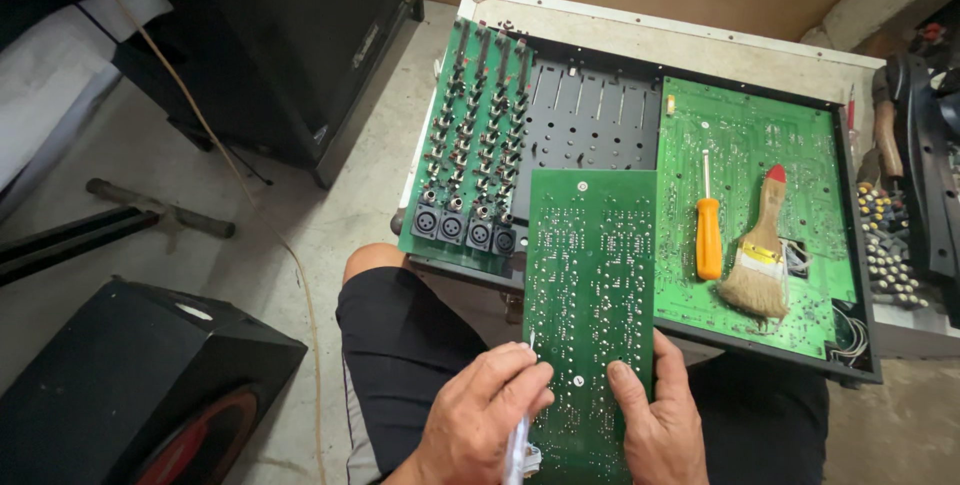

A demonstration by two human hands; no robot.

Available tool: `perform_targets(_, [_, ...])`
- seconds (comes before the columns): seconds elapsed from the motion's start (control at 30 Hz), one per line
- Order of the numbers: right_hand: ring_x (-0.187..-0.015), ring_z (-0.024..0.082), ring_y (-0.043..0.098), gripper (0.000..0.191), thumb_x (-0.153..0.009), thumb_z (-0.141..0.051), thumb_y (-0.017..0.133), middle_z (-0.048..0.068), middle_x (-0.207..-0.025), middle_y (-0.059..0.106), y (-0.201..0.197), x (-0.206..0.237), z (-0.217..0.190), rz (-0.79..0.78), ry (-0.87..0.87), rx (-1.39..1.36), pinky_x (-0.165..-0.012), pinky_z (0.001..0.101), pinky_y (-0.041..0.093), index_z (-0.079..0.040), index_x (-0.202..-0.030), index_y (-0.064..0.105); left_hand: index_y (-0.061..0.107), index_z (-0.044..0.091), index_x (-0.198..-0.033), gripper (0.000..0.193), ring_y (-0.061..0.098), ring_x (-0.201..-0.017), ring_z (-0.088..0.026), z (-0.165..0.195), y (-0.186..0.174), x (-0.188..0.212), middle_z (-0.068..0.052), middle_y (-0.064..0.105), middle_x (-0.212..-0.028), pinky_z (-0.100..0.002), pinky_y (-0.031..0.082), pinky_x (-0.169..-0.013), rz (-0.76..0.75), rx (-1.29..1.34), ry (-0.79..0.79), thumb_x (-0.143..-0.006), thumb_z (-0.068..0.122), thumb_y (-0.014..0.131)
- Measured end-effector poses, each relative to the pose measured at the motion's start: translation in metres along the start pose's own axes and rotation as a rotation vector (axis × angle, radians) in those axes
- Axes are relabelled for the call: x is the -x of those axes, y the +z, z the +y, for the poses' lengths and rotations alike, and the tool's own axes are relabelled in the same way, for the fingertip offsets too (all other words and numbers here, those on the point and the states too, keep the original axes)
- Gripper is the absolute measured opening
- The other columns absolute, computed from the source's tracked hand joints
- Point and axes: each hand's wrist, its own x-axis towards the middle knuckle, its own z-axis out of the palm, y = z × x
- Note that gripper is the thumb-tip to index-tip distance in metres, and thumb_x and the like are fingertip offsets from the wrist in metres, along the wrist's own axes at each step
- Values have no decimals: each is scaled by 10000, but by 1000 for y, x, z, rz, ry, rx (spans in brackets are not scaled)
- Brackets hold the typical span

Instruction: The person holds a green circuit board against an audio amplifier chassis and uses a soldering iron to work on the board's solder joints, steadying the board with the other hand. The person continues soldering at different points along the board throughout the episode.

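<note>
Right hand (655,420) is clamped on the lower edge of a green circuit board (590,285), propped solder-side up at bottom centre so the joints can be reached. Left hand (485,410) is closed around a thin white tool (518,440), its tip laid against the board's left edge; an orange screwdriver (708,235) and a brush (760,255) are parked on the open chassis (590,120), right of centre.

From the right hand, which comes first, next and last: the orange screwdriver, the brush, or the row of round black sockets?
From the right hand, holding the loose green board:
1. Orange screwdriver, just above, on the right-hand board.
2. Brush, up and to the right; nearly as close.
3. Black sockets, up and left, across the loose board.
</note>
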Motion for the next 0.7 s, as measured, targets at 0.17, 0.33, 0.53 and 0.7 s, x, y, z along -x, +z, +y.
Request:
perform_targets(0.17, [-1088,123,648,522,-924,-159,654,77,-1219,715,-1,-1,2,-18,-48,19,-943,286,503,-66,-1421,527,682,16,-1171,440,722,-1029,-358,1,2,1,-148,652,-1108,-405,632,-858,4,-33,14,-771,15,867])
perform_targets(0.33, [-1065,130,663,519,-925,-161,646,79,-1202,725,-1,-1,5,-25,-42,2,-925,291,520,-68,-1421,527,715,25,-1131,379,748,-991,-317,4,5,1,-149,678,-1095,-361,647,-822,54,20,-94,-781,1,858])
perform_targets(0.53, [-1058,131,677,518,-927,-184,643,85,-1193,735,-2,-2,5,-13,-39,60,-922,294,525,-68,-1419,525,729,33,-1095,303,760,-941,-287,8,4,-3,-147,702,-1079,-342,646,-792,138,2,-144,-818,19,850])
perform_targets(0.7, [-1055,134,681,525,-924,-196,646,85,-1191,740,-2,-1,4,1,1,85,-921,296,525,-78,-1421,528,701,9,-1123,330,750,-968,-316,5,-2,-4,-161,694,-1087,-370,643,-827,101,-5,-131,-827,0,847])
